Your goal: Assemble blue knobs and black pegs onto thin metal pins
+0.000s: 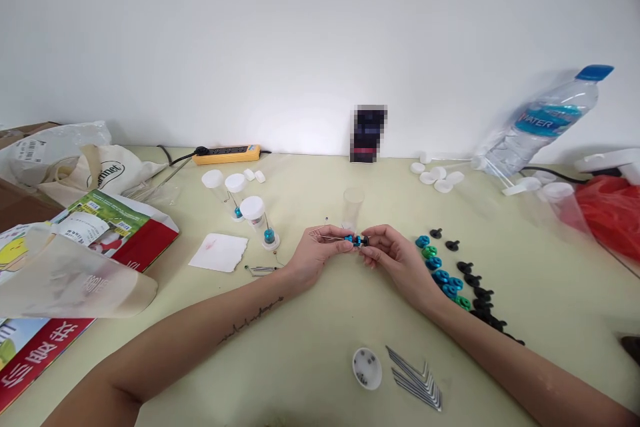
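Note:
My left hand (pixel 320 250) pinches a small blue ringed part (pixel 354 239), with thin coppery wires or rods running back over the palm. At its right end sits a black piece (pixel 365 241), gripped by the fingertips of my right hand (pixel 390 253). The two pieces touch; how they join is hidden by the fingers. Just behind the hands a clear tube (pixel 353 203) stands upright. Beside my right forearm lie several blue rings (pixel 441 277), green rings (pixel 463 303) and black knob-like pieces (pixel 471 278). Thin metal rods (pixel 263 271) lie by my left wrist.
Lidded tubes (pixel 253 213) holding blue parts stand left, near a white paper (pixel 219 253). In front are a white cap (pixel 367 368) with small bits and bent hex keys (pixel 415 380). Behind are a power strip (pixel 227 154), phone (pixel 367 133), white caps (pixel 440 177) and water bottle (pixel 545 120).

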`<state>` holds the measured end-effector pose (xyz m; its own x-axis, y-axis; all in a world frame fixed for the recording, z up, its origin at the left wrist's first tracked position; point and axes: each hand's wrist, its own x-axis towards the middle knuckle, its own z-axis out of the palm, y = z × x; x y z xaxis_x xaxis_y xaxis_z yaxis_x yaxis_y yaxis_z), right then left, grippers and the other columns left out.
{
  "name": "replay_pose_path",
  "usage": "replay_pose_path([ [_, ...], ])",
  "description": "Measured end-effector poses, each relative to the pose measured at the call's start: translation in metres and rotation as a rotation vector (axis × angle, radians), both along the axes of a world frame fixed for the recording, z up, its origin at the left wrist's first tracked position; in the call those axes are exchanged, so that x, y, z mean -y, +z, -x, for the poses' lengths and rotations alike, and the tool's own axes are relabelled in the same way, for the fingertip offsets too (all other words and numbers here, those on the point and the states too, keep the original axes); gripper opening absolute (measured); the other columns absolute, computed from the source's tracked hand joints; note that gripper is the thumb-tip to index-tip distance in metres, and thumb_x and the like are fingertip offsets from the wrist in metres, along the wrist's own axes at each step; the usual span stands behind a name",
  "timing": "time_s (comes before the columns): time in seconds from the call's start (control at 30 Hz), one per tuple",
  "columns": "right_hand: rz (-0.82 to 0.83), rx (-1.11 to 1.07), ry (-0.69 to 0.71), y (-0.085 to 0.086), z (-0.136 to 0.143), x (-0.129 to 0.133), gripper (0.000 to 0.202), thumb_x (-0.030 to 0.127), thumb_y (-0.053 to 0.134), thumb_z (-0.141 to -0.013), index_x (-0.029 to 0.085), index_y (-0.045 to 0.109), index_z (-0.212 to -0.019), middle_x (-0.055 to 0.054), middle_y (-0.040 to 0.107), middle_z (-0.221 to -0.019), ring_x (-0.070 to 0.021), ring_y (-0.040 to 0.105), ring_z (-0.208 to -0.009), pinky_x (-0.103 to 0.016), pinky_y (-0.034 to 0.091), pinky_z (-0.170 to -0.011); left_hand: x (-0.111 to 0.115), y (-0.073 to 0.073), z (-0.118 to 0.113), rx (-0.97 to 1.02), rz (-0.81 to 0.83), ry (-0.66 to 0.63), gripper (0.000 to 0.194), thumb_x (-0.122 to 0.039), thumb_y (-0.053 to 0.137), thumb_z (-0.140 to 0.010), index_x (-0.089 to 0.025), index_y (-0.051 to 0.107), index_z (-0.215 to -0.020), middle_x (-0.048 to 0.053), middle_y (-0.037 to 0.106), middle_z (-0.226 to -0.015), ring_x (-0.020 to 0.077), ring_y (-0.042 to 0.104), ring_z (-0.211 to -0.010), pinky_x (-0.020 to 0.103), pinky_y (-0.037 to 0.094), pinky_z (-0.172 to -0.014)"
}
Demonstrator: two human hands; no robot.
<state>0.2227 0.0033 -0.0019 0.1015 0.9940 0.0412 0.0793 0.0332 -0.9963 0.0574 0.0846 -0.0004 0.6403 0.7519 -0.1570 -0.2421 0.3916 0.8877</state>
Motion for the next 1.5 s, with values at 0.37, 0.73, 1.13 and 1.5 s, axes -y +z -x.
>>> replay_pose_path([
  [0.37, 0.080, 0.035, 0.052, 0.0006, -0.0034, 0.0034, 0.020, 0.038, 0.058, -0.088, 0.020, 0.055, -0.095, 0.001, 0.061, -0.064, -0.0128, 0.054, -0.058, -0.027, 0.046, -0.057, 0.0064, 0.0039, 0.0060, -0.115, 0.004, -0.010, 0.028, -0.024, 0.081, -0.063, -0.016, 0.072, -0.088, 0.006, 0.073, -0.084, 0.0178, 0.066, -0.081, 0.037, 0.047, -0.088],
  [0.73, 0.089, 0.099, 0.098, 0.0067, -0.0016, 0.0051, 0.035, 0.050, 0.046, -0.092, 0.018, 0.056, -0.083, -0.002, 0.060, -0.071, -0.0122, 0.052, -0.059, -0.026, 0.044, -0.056, 0.0077, 0.0001, 0.0037, -0.048, -0.007, 0.002, 0.027, -0.021, 0.080, -0.063, -0.014, 0.072, -0.088, 0.007, 0.073, -0.085, 0.0181, 0.066, -0.082, 0.039, 0.046, -0.092],
  [1.13, 0.091, 0.227, 0.142, 0.0062, -0.0004, 0.0061, 0.049, 0.055, 0.033, -0.095, 0.018, 0.053, -0.070, -0.002, 0.055, -0.063, -0.0129, 0.048, -0.056, -0.026, 0.040, -0.055, 0.0045, 0.0015, 0.0053, 0.016, 0.016, -0.083, 0.027, -0.024, 0.082, -0.060, -0.014, 0.073, -0.084, 0.007, 0.073, -0.084, 0.0177, 0.066, -0.081, 0.038, 0.047, -0.090],
  [1.5, 0.109, 0.167, 0.140, 0.0047, -0.0023, 0.0060, 0.041, 0.053, 0.040, -0.094, 0.019, 0.053, -0.074, -0.001, 0.054, -0.066, -0.0122, 0.045, -0.057, -0.026, 0.038, -0.054, 0.0044, -0.0006, 0.0052, -0.012, 0.005, -0.078, 0.025, -0.021, 0.082, -0.060, -0.014, 0.072, -0.082, 0.006, 0.072, -0.084, 0.0174, 0.065, -0.083, 0.037, 0.046, -0.090],
])
